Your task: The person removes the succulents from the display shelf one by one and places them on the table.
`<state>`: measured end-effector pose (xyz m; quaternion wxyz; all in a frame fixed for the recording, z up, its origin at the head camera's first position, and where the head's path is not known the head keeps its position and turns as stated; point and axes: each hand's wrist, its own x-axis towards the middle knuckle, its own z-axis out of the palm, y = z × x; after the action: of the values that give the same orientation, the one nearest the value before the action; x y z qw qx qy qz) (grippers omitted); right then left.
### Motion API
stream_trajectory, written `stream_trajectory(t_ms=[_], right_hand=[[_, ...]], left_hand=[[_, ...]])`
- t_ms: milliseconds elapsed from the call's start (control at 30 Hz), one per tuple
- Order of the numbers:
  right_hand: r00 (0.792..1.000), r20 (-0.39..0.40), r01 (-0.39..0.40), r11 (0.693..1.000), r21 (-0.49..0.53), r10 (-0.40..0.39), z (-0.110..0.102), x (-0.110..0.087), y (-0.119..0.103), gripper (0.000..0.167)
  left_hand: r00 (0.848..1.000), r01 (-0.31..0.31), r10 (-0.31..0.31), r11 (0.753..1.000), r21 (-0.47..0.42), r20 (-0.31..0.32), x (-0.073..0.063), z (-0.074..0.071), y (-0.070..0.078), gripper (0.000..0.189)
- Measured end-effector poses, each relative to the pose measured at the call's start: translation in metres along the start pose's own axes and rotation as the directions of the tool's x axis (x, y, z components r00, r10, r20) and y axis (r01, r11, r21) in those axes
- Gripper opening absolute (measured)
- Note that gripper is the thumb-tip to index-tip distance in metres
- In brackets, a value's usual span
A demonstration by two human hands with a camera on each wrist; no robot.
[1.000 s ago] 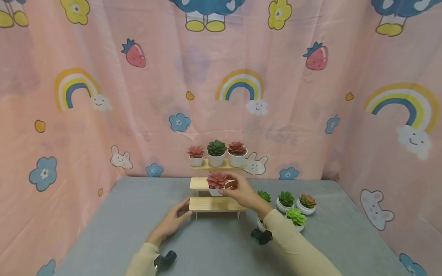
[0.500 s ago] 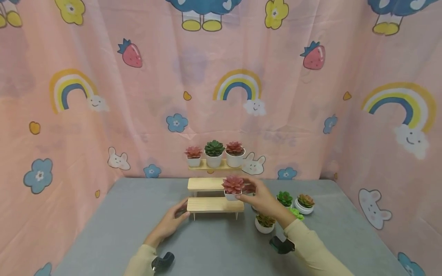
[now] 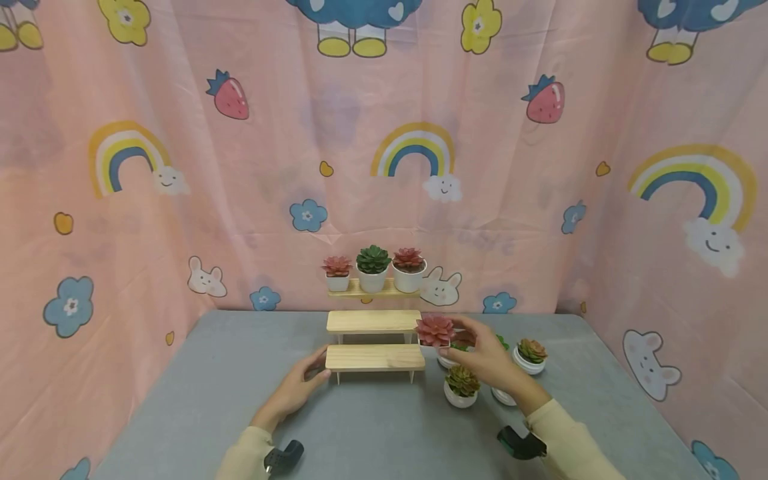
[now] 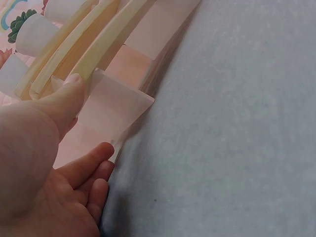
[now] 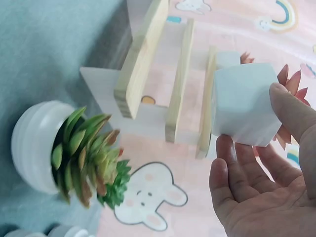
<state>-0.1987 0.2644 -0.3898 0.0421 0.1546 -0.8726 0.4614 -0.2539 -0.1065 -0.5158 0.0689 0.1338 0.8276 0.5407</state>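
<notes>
My right hand (image 3: pixel 483 353) pinches a white square pot (image 5: pixel 244 101) holding an artificial red succulent (image 3: pixel 435 331). Thumb and fingers sit on opposite sides of the pot, off the right end of the middle shelf. My left hand (image 3: pixel 294 389) grips the left end of the lowest board of a three-tier wooden plant stand (image 3: pixel 375 359); its thumb lies on the board's end in the left wrist view. On the top tier (image 3: pixel 387 292) stand a small red succulent (image 3: pixel 337 268), a dark green succulent (image 3: pixel 373 261) and another red succulent (image 3: pixel 409 263), all in white pots.
Right of the stand, several potted succulents stand on the grey table (image 3: pixel 372 440). A brownish-green succulent (image 3: pixel 462 383) is in front and an orange-green one (image 3: pixel 531 353) farther right; my right hand and arm partly hide others. A pink patterned curtain (image 3: pixel 252 167) hangs behind.
My right hand has carried the red succulent rightward from above the middle shelf to beyond its right end. The left hand stays at the stand's left end.
</notes>
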Motion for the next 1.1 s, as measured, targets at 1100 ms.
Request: stream_trajectory(t_ms=[1100], right_hand=[[0.989,-0.119,-0.094,0.995,-0.046,0.088,-0.067,-0.062,0.046,0.058]], left_hand=[[1.0,-0.009,0.009,1.0,0.007,0.003,0.001,0.0,-0.002,0.063]])
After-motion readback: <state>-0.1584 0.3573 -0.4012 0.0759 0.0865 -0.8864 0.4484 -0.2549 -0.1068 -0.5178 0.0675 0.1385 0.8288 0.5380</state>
